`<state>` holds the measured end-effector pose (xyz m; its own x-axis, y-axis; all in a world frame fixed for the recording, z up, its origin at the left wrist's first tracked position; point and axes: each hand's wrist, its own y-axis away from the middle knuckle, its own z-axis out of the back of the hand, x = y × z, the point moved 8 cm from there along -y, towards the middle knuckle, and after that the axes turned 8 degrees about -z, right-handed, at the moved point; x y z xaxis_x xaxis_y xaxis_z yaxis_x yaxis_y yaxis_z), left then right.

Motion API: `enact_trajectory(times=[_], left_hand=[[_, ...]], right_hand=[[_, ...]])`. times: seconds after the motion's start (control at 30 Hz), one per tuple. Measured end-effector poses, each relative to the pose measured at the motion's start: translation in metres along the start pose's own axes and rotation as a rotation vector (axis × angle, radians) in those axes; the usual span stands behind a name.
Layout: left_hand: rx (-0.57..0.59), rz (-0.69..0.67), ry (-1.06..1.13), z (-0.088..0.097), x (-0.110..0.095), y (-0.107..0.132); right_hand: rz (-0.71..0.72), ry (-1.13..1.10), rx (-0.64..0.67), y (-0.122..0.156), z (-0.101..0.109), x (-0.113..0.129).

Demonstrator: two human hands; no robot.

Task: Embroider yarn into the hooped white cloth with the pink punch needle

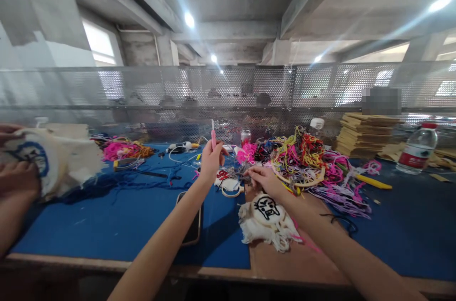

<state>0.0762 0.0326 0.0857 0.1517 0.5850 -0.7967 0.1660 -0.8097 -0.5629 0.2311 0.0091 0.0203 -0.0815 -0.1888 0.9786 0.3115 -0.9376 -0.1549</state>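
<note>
Held upright in my left hand [213,157] is a pink-handled punch needle [213,136], its thin pale tip pointing up. My right hand [265,179] has its fingers drawn together beside a tangle of grey yarn [237,171]; whatever is between the fingertips is too small to make out. Just below my right wrist lies a hooped white cloth [267,209] with a black line design of an animal face and frayed edges. A small hoop [232,190] and white cloth with red stitching [224,176] sit between my hands. A phone [192,225] is partly hidden under my left forearm.
A big heap of coloured yarn [302,154] with a yellow-handled tool [374,181] fills the right. Beyond stand stacked brown cardboard [363,135], a water bottle [417,149] and a can [245,136]. At left, another person's hands [17,180] hold a hooped cloth [53,161].
</note>
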Motion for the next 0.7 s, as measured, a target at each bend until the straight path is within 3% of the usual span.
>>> enact_trajectory(times=[0.13,0.3,0.47,0.57,0.7], left_hand=[[-0.228,0.133,0.11,0.033,0.033,-0.009],[-0.294,0.266,0.121,0.062,0.065,-0.006],[-0.23,0.331,0.074,0.072,0.071,-0.006],[-0.115,0.403,0.072,0.062,0.075,-0.004],[0.078,0.459,0.106,0.038,0.077,0.004]], right_hand=[[0.042,0.175,-0.067,-0.013,0.004,0.002],[0.023,0.297,-0.165,-0.021,-0.009,-0.009],[-0.042,0.323,-0.117,-0.03,-0.02,-0.021],[-0.107,0.329,-0.087,-0.039,-0.014,-0.03],[-0.076,0.275,-0.198,-0.055,0.001,-0.023]])
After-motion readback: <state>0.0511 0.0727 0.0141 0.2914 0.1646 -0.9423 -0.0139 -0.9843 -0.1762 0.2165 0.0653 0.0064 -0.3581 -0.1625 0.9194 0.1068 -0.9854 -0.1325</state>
